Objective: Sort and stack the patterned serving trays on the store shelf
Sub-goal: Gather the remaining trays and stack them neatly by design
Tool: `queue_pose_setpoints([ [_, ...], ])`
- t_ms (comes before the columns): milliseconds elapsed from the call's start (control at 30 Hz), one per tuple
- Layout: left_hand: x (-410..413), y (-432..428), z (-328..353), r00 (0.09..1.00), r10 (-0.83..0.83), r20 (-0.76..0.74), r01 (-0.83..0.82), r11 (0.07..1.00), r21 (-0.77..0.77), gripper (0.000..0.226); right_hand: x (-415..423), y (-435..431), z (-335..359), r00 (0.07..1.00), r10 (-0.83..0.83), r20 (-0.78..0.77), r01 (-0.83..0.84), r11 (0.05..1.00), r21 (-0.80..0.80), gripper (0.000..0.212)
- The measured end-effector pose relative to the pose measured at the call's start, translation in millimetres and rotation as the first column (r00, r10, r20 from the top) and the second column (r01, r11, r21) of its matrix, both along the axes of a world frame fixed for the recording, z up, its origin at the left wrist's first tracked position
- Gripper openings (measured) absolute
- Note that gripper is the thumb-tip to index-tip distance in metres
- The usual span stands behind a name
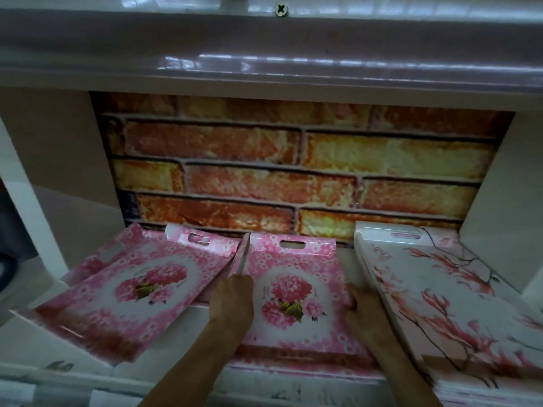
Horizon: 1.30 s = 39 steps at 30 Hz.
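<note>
At the back of the cubby, a brick-printed panel point(293, 163) in orange and yellow fills the whole rear wall. Glossy white upper shelf board point(264, 69) runs overhead; white lower shelf point(176, 374) carries all the trays.

Right side: a stack of white rectangular trays printed with pink magnolia branches point(440, 289), lying flat, its far end touching the brick-printed panel and its near end past the shelf front. Cut-out handle visible at the far end of the top one.

Left side: a pink rectangular tray with a peony bouquet in a white oval point(132, 289), skewed and tilted, its near corner hanging out over the shelf front. A second pink floral tray point(182, 233) shows behind and under it, only the handle end visible.

Centre: a matching pink peony tray point(293, 295), lying square between the skewed tray and the magnolia stack, its handle slot at the far end near the brick-printed panel.

Left hand point(232, 301) grasps the centre tray's left rim, just beside the skewed tray's edge. Right hand point(365, 306) has its fingers curled round the same tray's right rim, tight against the magnolia stack.

Cross-head screw point(281, 9) sits in the frame above
</note>
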<state>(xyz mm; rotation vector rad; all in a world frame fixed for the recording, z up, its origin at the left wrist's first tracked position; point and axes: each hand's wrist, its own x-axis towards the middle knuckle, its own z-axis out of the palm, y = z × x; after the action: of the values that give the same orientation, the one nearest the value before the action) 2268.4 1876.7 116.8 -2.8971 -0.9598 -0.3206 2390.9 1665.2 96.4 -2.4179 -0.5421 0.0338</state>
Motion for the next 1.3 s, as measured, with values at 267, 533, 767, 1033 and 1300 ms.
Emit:
queue_pose_setpoints([
  [267,0,-3,-7,1.0,-0.024,0.017,0.025,0.997,-0.067,0.033,28,2,-37,0.995,-0.019,-0.102,0.016,0.999,-0.034,0.064],
  [533,-2,5,-23,0.959,-0.13,0.251,0.173,0.972,-0.157,0.025,-15,5,-4,0.996,-0.041,-0.078,0.038,0.998,-0.049,0.054],
  [767,-11,5,-19,0.916,-0.182,0.358,0.275,0.934,-0.23,0.02,-14,5,-4,0.994,-0.023,-0.109,0.015,0.997,-0.078,0.054],
  [1033,-37,13,-11,0.85,-0.121,0.512,0.386,0.805,-0.451,0.023,-11,13,2,0.997,-0.032,-0.072,0.011,0.962,-0.273,0.051],
  [1300,-49,23,3,0.858,-0.11,0.502,0.374,0.803,-0.464,0.024,-37,43,11,0.988,0.125,0.094,-0.097,0.962,-0.254,0.047],
])
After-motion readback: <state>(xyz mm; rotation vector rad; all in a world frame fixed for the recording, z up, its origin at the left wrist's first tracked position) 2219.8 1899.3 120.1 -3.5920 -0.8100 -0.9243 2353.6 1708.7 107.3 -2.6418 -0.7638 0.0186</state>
